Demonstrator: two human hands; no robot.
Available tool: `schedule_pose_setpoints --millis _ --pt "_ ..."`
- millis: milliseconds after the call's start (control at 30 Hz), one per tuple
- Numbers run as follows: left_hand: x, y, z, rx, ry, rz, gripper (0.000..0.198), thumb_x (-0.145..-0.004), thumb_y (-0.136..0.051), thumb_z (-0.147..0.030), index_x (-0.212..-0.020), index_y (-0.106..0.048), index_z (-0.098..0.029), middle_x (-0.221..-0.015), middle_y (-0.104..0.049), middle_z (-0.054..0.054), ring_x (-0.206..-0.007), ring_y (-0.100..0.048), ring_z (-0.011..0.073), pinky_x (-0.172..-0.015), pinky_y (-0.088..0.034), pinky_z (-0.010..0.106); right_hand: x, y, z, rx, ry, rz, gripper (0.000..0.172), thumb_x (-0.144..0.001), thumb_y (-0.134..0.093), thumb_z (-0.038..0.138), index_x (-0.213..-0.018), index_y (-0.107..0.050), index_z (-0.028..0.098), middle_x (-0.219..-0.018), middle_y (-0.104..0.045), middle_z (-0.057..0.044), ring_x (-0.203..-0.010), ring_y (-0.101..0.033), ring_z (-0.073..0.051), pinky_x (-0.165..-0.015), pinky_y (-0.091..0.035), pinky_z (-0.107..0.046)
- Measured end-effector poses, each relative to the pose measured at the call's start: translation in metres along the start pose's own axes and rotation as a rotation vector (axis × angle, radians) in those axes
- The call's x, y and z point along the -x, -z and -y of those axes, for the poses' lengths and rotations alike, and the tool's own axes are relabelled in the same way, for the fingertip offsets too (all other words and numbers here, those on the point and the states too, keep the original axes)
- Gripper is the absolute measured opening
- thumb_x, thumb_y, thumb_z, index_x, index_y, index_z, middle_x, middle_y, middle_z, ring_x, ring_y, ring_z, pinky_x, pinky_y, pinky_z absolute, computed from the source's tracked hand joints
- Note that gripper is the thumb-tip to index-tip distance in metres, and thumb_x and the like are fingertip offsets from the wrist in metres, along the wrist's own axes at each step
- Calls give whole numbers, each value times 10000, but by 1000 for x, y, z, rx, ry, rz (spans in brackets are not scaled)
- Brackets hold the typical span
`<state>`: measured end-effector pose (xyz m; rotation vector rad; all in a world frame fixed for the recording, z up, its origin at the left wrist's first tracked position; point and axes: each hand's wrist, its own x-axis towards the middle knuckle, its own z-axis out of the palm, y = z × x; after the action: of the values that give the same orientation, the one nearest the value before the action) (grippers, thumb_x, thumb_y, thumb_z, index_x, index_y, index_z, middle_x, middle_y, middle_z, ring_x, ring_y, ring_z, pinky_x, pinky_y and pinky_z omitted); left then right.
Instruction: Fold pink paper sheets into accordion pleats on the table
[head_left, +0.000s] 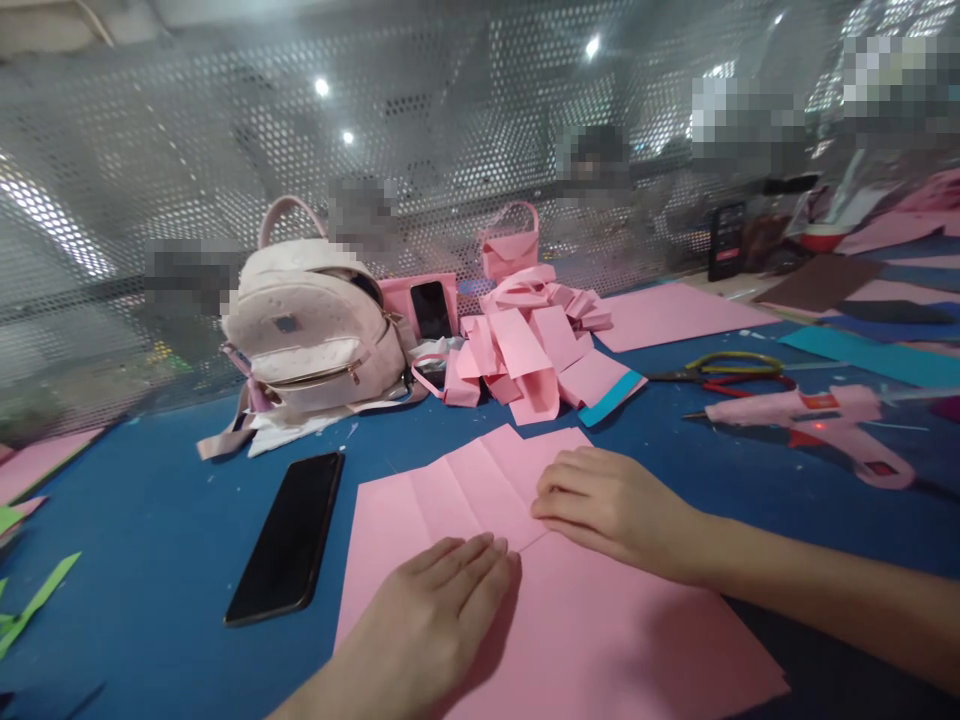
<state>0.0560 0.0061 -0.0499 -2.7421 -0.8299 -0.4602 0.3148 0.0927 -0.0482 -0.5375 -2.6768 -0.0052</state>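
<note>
Pink paper sheets (600, 640) lie overlapping on the blue table in front of me. The upper sheet (442, 495) carries several parallel fold creases, and its near edge runs between my hands. My left hand (439, 605) rests on the paper with its fingers stretched out side by side. Farther right, my right hand (619, 510) has its fingers bent and pressed together at the creased sheet's edge. The right thumb is hidden behind the fingers. A black smartphone (289, 540) lies just left of the paper.
Behind the paper sit a pale pink backpack (315, 315), a heap of folded pink paper pieces (525, 350) and a small pink paper bag (511, 250). Scissors (739, 370) and a pink glue gun (832, 415) lie at right. Green strips (41, 600) are far left.
</note>
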Motion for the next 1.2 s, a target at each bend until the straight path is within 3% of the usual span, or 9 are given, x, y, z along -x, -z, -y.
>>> schedule_pose_setpoints --millis 100,233,333,533,633,767,933,1200 --pt "-4 -7 -7 -128 45 -123 377 -888 -394 1 -1208 -585 -58 -1093 -748 160 -972 -741 263 -709 -636 333 -4 -2 9 106 114 -41 187 -1015 -508 257 -1007 -680 186 -937 -712 -42 -851 -588 -186 -721 -387 -335" --pt "-7 -10 -12 -89 193 -119 286 -898 -475 -34 -1115 -636 -128 -935 -764 122 -780 -744 238 -620 -587 319 -8 -5 21 185 162 -65 189 -1010 -496 199 -996 -683 179 -902 -721 -44 -819 -589 -181 -682 -370 -338" --pt "-8 -7 -10 48 312 -81 209 -915 -524 -98 -1020 -672 -204 -783 -706 54 -684 -679 183 -618 -518 279 -9 -5 28 145 127 -61 228 -1024 -471 221 -975 -692 192 -895 -728 -39 -822 -593 -177 -695 -364 -336" --pt "-8 0 -6 96 376 -135 196 -905 -538 -158 -821 -707 -212 -628 -618 23 -572 -587 154 -534 -378 255 -15 0 43 -83 -58 -32 221 -1003 -536 336 -934 -687 192 -883 -710 -29 -835 -605 -178 -735 -366 -321" --pt "-7 6 -12 107 403 -161 216 -855 -526 -112 -802 -713 -206 -603 -608 18 -546 -558 151 -519 -321 266 -22 4 57 -124 -135 -31 180 -976 -554 260 -840 -648 189 -826 -677 -23 -769 -574 -174 -684 -343 -308" --pt "-5 14 -20 123 422 -184 219 -851 -524 -117 -776 -711 -200 -610 -621 26 -563 -560 154 -532 -306 275 -27 6 67 -55 -105 -14 175 -948 -526 199 -793 -604 185 -802 -646 -34 -731 -534 -182 -649 -309 -322" --pt "1 21 -22 149 429 -218 219 -864 -527 -128 -787 -719 -200 -636 -651 33 -589 -590 163 -548 -339 276 -23 8 58 -140 -34 -60 243 -1006 -516 326 -871 -669 193 -850 -681 -33 -821 -581 -185 -743 -361 -322" --pt "4 19 -22 207 440 -239 207 -886 -541 -135 -814 -728 -192 -678 -676 41 -646 -622 179 -596 -384 276 -19 14 52 -269 -118 -87 169 -946 -622 239 -812 -715 195 -791 -686 -15 -781 -604 -173 -746 -390 -314"
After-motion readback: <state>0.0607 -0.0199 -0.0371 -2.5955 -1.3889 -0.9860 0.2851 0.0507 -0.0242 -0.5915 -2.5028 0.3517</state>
